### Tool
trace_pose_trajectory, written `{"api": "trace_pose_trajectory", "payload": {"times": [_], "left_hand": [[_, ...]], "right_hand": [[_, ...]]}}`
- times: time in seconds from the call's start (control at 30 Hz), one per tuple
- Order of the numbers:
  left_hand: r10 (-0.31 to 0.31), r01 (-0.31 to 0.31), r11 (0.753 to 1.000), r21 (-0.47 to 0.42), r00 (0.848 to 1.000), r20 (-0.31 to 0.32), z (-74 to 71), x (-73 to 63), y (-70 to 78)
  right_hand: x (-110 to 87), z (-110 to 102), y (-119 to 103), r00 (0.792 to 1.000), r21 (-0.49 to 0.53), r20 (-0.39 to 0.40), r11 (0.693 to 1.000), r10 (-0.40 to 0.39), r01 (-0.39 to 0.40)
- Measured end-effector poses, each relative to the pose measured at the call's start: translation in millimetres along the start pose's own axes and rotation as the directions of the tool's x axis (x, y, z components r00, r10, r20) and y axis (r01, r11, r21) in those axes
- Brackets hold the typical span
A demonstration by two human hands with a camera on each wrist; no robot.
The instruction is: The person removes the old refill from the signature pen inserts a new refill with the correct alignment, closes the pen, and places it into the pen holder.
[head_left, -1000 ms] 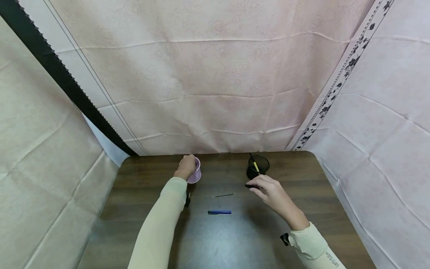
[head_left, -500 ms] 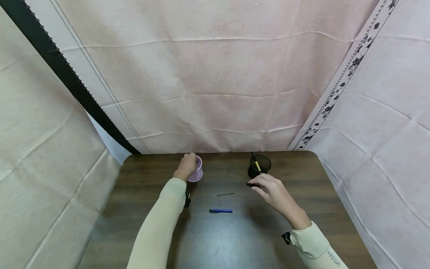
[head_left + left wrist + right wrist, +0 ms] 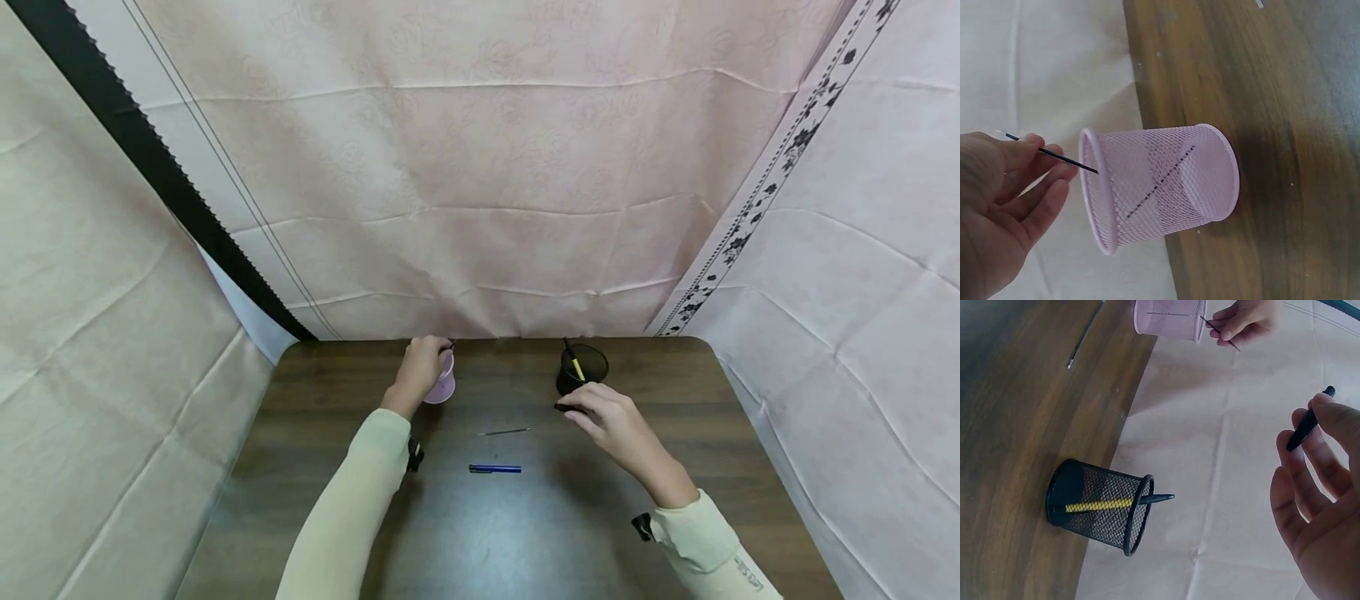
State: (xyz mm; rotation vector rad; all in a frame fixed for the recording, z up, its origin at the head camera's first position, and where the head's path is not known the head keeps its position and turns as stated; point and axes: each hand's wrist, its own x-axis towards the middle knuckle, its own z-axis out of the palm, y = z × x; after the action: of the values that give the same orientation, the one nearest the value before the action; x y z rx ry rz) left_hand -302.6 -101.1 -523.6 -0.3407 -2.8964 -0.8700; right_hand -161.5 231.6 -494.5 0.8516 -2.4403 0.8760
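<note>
My left hand (image 3: 1004, 200) pinches a thin black pen refill (image 3: 1063, 157) with a silvery tip. The refill's other end is at the mouth of a pink mesh pen cup (image 3: 1105, 212). Through the mesh, another dark, slim stick (image 3: 1160, 182) leans inside the cup. Between thumb and fingertips, my right hand (image 3: 1329, 481) holds a short black tapered pen part (image 3: 1304, 428); its exact kind is unclear. Close to that hand in the head view stands a black mesh pen cup (image 3: 567, 382). A yellow pen (image 3: 1100, 505) with a black tapered end leans in it.
A blue pen (image 3: 495, 469) lies mid-table, with another thin refill (image 3: 505, 432) just behind it. Both cups stand near the far edge of the brown wooden table (image 3: 360, 367). Pale cloth (image 3: 465, 167) hangs behind and at both sides.
My left hand has risen a little at the pink cup's mouth, and the refill in its fingers now shows above the rim. The right hand keeps its hold and has hardly moved.
</note>
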Motion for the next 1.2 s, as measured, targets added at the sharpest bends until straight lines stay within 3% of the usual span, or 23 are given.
{"api": "trace_pose_trajectory", "payload": {"times": [0.2,0.4,0.63,0.8,1.1,1.2], "left_hand": [[0.125,-0.123,0.992,0.027,0.985,-0.117,-4.0,-8.1,8.1],[0.261,-0.260,0.965,0.034,0.940,-0.218,-7.8,-21.4,18.9],[0.353,-0.340,0.936,0.094,0.906,-0.232,-11.5,-38.4,36.8],[0.442,-0.434,0.897,0.091,0.859,-0.258,-12.7,-49.5,51.7],[0.537,-0.533,0.840,0.104,0.790,-0.296,-11.3,-66.7,72.6],[0.575,-0.568,0.814,0.123,0.756,-0.313,-9.5,-71.7,78.7]], "right_hand": [[2.7,-3.2,0.9,1.000,-0.005,-0.027,1.000,-0.010,0.010],[5.2,-5.9,0.6,0.999,-0.018,-0.036,1.000,-0.005,0.004],[10.2,-8.4,1.4,0.999,-0.039,-0.053,0.999,-0.015,0.013],[14.1,-8.7,2.3,0.996,-0.032,-0.081,0.999,-0.043,0.040],[18.7,-8.8,2.9,0.994,-0.028,-0.094,0.998,-0.055,0.052],[19.3,-9.2,2.7,0.994,-0.030,-0.095,0.998,-0.051,0.048]]}}
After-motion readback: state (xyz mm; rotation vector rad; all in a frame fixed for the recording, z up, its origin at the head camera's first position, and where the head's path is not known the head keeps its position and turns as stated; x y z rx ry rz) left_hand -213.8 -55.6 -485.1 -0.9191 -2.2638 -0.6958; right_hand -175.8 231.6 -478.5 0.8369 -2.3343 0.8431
